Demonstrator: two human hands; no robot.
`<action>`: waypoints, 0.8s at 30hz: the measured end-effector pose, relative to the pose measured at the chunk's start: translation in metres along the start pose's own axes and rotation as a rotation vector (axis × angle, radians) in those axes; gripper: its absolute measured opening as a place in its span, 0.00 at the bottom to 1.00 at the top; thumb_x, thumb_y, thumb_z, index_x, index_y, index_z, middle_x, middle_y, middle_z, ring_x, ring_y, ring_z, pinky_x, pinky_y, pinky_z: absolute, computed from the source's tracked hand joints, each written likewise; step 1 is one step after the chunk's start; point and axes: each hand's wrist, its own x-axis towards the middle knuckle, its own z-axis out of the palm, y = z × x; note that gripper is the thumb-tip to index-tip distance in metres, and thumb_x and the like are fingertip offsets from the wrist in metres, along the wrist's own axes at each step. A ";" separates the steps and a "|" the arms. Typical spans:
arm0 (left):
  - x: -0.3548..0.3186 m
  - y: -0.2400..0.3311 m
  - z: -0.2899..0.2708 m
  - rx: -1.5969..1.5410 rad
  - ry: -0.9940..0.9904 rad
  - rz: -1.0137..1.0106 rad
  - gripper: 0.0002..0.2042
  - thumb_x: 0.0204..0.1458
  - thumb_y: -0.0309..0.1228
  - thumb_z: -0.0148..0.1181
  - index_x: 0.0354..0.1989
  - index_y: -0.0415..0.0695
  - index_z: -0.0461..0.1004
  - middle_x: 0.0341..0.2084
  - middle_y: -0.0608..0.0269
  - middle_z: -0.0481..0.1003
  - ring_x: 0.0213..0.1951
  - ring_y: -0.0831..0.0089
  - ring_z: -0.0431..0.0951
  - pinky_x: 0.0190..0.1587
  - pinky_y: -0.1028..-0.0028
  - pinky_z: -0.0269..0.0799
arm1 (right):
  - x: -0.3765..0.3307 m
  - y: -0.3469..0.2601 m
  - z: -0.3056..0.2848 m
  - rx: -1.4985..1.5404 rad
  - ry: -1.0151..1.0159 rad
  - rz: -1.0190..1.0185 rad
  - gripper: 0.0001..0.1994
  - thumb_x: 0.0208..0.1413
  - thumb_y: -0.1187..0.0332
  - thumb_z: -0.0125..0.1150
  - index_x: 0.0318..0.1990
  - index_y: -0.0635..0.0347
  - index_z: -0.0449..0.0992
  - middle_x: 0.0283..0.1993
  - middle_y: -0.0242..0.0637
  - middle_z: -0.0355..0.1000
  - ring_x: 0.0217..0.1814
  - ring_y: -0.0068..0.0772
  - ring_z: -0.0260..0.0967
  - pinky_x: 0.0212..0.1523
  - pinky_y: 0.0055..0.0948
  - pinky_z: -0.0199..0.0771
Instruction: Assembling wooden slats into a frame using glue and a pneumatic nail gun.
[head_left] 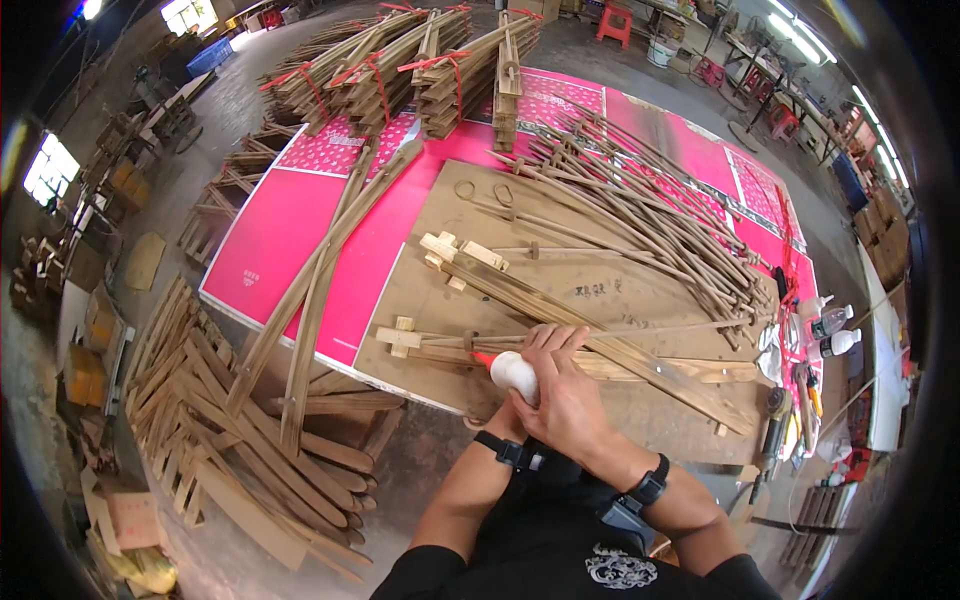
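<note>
A white squeeze bottle (514, 373) with a red nozzle (483, 359) tilts to the left over the near part of the work board. My right hand (562, 388) is closed round it. My left hand (513, 418) is mostly hidden behind the bottle and my right hand, so its fingers do not show. The nozzle is close to a small wooden crosspiece (469, 341) on a thin wooden rod (660, 329), which lies over a long wooden bar jig (680, 370). A second slanted bar jig (600, 341) with pale end blocks (484, 256) lies just beyond.
Many thin rods with crosspieces (640, 215) pile at the far right of the brown board (430, 290). Tied slat bundles (440, 80) stand at the back. Loose slats (330, 265) overhang the left edge. Clear bottles (835, 344) and a power tool (775, 425) sit right.
</note>
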 end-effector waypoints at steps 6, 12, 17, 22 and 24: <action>0.021 0.017 -0.022 -0.141 0.121 0.025 0.25 0.50 0.35 0.58 0.58 0.39 0.75 0.49 0.55 0.76 0.51 0.56 0.74 0.57 0.58 0.68 | 0.000 0.006 0.007 0.013 0.070 -0.021 0.26 0.52 0.64 0.72 0.58 0.61 0.72 0.47 0.57 0.74 0.46 0.64 0.75 0.47 0.52 0.78; 0.002 0.006 -0.004 -0.048 0.040 -0.003 0.37 0.43 0.39 0.79 0.64 0.45 0.72 0.60 0.52 0.72 0.66 0.55 0.67 0.70 0.56 0.61 | 0.000 0.003 0.007 -0.035 0.053 -0.027 0.27 0.52 0.63 0.72 0.58 0.61 0.72 0.48 0.57 0.74 0.46 0.65 0.75 0.45 0.53 0.78; 0.008 0.001 0.005 -0.085 0.111 0.054 0.23 0.50 0.35 0.61 0.55 0.39 0.77 0.47 0.55 0.79 0.50 0.55 0.76 0.54 0.56 0.71 | -0.009 0.005 -0.005 0.161 0.027 0.106 0.26 0.51 0.66 0.75 0.56 0.61 0.73 0.48 0.54 0.76 0.46 0.57 0.77 0.45 0.46 0.80; 0.005 -0.009 0.020 -0.044 0.155 0.146 0.23 0.48 0.36 0.64 0.53 0.43 0.78 0.44 0.56 0.79 0.47 0.56 0.77 0.52 0.57 0.72 | -0.055 0.040 -0.045 0.697 0.035 0.412 0.22 0.55 0.65 0.76 0.54 0.59 0.75 0.46 0.37 0.78 0.48 0.30 0.76 0.46 0.31 0.78; -0.005 -0.021 0.031 0.116 0.157 0.142 0.20 0.47 0.34 0.66 0.51 0.45 0.79 0.41 0.62 0.79 0.43 0.58 0.79 0.49 0.58 0.73 | -0.083 0.055 -0.059 1.198 0.167 0.551 0.22 0.53 0.67 0.76 0.54 0.59 0.75 0.49 0.34 0.77 0.49 0.28 0.75 0.50 0.28 0.76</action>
